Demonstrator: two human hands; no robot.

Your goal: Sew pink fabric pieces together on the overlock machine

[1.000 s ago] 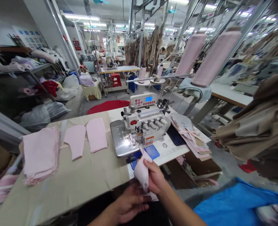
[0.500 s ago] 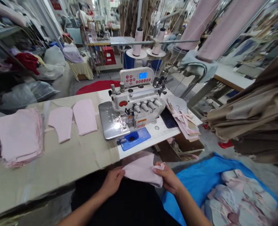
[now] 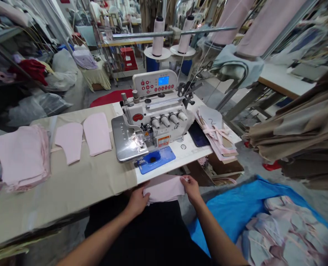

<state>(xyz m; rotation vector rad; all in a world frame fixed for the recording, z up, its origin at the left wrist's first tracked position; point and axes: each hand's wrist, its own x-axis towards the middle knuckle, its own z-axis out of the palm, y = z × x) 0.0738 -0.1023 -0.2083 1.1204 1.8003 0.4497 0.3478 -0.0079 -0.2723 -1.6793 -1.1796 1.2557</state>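
Note:
A piece of pink fabric (image 3: pixel 166 189) is stretched between my two hands, over my lap and just below the table's front edge. My left hand (image 3: pixel 138 201) grips its left end, thumb on top. At the other end, my right hand (image 3: pixel 190 187) pinches the upper right corner. Beyond the fabric stands a white overlock sewing machine (image 3: pixel 155 122) with its lamp lit and a blue plate (image 3: pixel 156 159) at its front. Two cut pink pieces, one narrowing at the bottom (image 3: pixel 71 140) and one broader (image 3: pixel 97 133), lie flat left of the machine.
A stack of pink fabric (image 3: pixel 21 157) lies at the table's left. Right of the machine are a dark phone (image 3: pixel 198 133) and tied pattern pieces (image 3: pixel 216 135). A blue sheet (image 3: pixel 230 207) holding grey-and-pink bundles (image 3: pixel 288 229) covers the floor at right. Thread cones (image 3: pixel 158 37) stand behind.
Both hands have risen toward the table edge with the pink fabric. It now spans flatter and more level between them, where before it hung bunched at the right. The view has shifted slightly.

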